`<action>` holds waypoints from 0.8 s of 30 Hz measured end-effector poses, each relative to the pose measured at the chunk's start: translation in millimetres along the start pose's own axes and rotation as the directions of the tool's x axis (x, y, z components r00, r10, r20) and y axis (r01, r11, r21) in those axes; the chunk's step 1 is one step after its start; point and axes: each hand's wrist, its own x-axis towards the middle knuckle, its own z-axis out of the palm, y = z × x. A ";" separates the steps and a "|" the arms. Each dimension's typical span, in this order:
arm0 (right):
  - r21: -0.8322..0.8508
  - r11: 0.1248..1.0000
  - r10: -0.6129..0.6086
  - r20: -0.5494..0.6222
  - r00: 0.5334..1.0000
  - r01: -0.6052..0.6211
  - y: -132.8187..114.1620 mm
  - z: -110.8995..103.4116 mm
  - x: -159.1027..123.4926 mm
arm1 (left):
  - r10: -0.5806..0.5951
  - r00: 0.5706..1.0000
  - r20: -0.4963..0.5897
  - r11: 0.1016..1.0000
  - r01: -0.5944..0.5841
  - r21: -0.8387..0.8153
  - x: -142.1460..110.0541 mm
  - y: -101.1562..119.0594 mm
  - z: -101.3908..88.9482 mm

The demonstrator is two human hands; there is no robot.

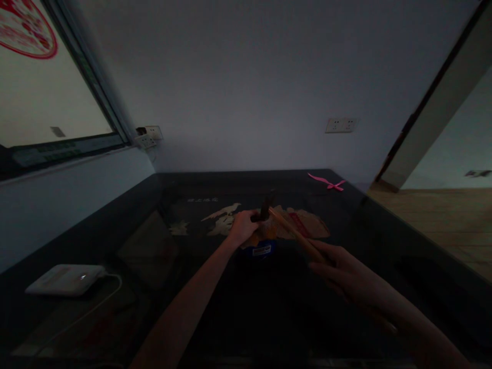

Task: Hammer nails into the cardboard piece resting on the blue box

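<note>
the left hand (243, 228) was at the dark thing (265, 209) by the blue pack (263, 249) on the black table (284, 312); i couldn't tell if it pinched. the right hand (342, 264) gripped the long wooden tool (298, 237). slow, steady moves seemed best.

Single head-worn view, looking forward and down over dark table (292, 318) toward wall (246, 92).
</note>
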 end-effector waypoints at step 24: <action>0.064 0.998 0.008 -0.036 0.999 -0.006 -3.2 -1.7 -2.5 | 0.068 0.997 0.044 0.988 -0.061 -0.145 3.5 -4.2 -13.2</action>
